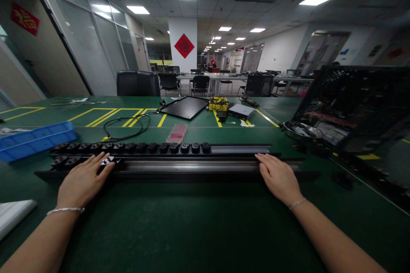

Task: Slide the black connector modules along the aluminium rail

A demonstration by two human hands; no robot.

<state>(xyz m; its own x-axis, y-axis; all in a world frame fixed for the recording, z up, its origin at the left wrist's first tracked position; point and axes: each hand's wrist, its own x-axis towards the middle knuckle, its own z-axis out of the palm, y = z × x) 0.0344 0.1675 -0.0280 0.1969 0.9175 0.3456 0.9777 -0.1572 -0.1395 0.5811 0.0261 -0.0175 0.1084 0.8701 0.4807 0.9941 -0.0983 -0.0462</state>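
A long dark metal channel (192, 166) lies crosswise on the green table in front of me. Behind it runs a second channel (237, 149), with a row of black socket modules (163, 148) filling its left and middle part. A few similar black modules (73, 161) sit at the left end of the nearer channel. My left hand (85, 175) rests open over that end, fingers stretched, beside a module with a whitish face (107, 160). Toward the right end, my right hand (277, 175) lies open with its fingertips on the channels; nothing shows in its fingers.
A blue plastic bin (38, 138) stands at the left. Behind the channels are a black cable (126, 130), a flat black panel (184, 107), a yellow box (218, 103) and a grey box (241, 111). At right, a metal bowl (301, 130) sits by an open computer case (352, 106).
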